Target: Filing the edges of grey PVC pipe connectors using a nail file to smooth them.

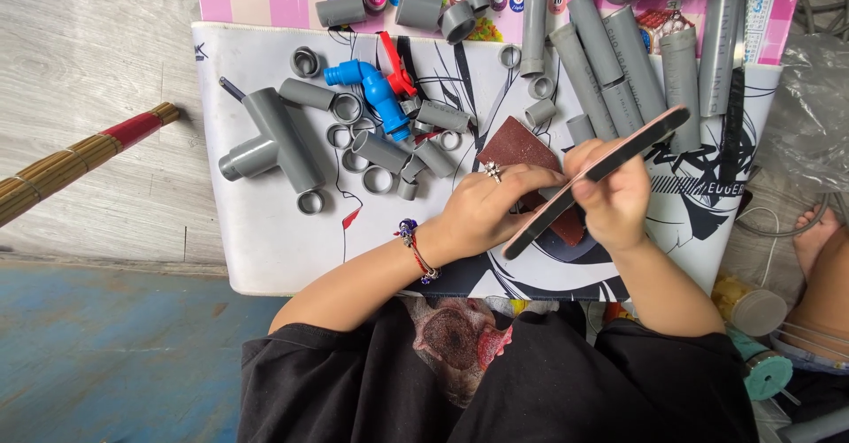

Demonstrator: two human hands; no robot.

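Seated at a white printed mat point(265, 240) strewn with grey plastic pipe parts, a person works a long, flat sanding file point(641, 147), black with a pink face. The right hand point(619, 197) has its grip closed around the file's middle and holds it slanted, well to the right of the blue tap point(376, 89) with the red handle. The left hand point(491, 202), wearing a ring and a beaded bracelet, lies fingers curled just under the file, below and to the right of the tap. Its grip looks closed, but what it pinches is hidden by the fingers and the file. A reddish-brown sandpaper sheet point(513, 145) lies beneath both hands.

Judging by the pose, a smoothing pass is under way. A further stroke would call for the left hand to hold its piece steady while the file slides along its slant. A large grey tee fitting point(270, 133) lies left of the tap, short rings point(378, 179) just below it, and straight pipes point(610, 63) to its right.
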